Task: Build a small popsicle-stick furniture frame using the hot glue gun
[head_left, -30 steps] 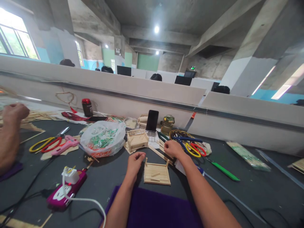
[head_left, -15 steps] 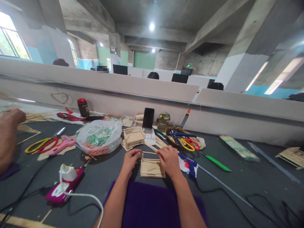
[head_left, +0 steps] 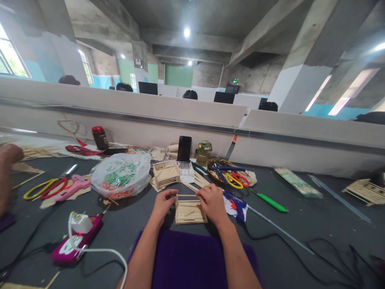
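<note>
The frame (head_left: 191, 218) sits flat on the bench (head_left: 120, 224), between the two hands and just beyond the purple cloth (head_left: 192, 261). It is small and pale, with a floor of thin rods laid side by side, an edge strip along the near side and a couple of loose bits on top. A stick (head_left: 187, 195) runs across its far side.

The right hand (head_left: 213, 204) has its grip closed on the stick's right end; the left hand (head_left: 162, 204) has its fingers bunched at the other end, though at this size I cannot tell whether they pinch it or only steady the corner. Working from both ends probably keeps the stick straight.

Spare sticks (head_left: 200, 179) lie just behind, likely for easy reach, beside a railed box (head_left: 166, 173). The glue gun (head_left: 237, 204) rests right of the right hand, its tip over paper, perhaps to catch drips.
</note>
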### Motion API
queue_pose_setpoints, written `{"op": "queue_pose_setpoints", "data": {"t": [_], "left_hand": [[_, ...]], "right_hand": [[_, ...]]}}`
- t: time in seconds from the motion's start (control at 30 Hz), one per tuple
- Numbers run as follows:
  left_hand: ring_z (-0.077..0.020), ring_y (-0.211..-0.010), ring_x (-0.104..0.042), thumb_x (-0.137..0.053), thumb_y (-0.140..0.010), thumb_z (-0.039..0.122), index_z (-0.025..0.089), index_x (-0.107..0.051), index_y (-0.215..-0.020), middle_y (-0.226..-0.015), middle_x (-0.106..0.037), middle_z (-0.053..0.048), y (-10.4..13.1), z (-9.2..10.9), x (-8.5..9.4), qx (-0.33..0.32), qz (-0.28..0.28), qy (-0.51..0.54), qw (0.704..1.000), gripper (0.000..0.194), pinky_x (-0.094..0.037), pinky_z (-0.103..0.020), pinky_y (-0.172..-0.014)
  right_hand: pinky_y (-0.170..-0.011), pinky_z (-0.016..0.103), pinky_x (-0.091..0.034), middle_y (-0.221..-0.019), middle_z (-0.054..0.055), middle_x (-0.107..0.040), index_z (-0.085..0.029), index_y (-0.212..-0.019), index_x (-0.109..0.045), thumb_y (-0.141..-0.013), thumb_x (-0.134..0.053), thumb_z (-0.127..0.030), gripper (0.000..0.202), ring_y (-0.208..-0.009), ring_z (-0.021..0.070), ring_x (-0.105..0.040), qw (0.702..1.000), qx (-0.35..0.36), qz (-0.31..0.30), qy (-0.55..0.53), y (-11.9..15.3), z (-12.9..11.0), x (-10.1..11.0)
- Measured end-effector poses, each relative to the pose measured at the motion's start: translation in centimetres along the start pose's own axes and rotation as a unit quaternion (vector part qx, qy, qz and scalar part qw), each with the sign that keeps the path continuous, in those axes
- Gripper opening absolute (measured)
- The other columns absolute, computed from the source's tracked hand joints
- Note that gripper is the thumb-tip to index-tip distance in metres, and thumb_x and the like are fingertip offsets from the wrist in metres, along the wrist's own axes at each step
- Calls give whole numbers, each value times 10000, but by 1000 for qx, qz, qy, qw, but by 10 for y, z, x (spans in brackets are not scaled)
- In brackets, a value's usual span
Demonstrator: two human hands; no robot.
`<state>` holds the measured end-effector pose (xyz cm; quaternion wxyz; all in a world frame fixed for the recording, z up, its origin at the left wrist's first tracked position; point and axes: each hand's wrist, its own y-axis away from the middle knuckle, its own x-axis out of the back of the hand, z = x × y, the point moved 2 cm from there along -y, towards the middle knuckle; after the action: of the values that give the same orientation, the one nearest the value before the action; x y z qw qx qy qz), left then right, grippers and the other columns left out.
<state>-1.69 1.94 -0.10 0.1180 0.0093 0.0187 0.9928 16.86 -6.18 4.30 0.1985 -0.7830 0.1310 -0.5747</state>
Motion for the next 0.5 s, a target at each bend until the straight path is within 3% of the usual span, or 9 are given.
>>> {"op": "queue_pose_setpoints", "data": {"t": [0.3,0.5], "left_hand": [[-111,-522,-509,-693,-556,258,134,-730,-825,-645,-651,-28,-2,-2,-3,-57,-5,-45,997,298,-385,-212,-487],[-153,-670,-576,-672,-616,254,184,-741,-857,-796,-695,-41,-7,-7,-1,-133,-10,-127,983,260,-448,-252,-659]], "right_hand": [[-793,335,-270,-883,12,-666,-254,-868,-648,-875,-534,-206,124,-920,198,-454,1000,2,-12,14,0,2,-6],[-791,336,-279,-889,18,-662,-253,-877,-649,-879,-529,-210,127,-926,203,-456,1000,0,-9,2,1,2,-7]]}}
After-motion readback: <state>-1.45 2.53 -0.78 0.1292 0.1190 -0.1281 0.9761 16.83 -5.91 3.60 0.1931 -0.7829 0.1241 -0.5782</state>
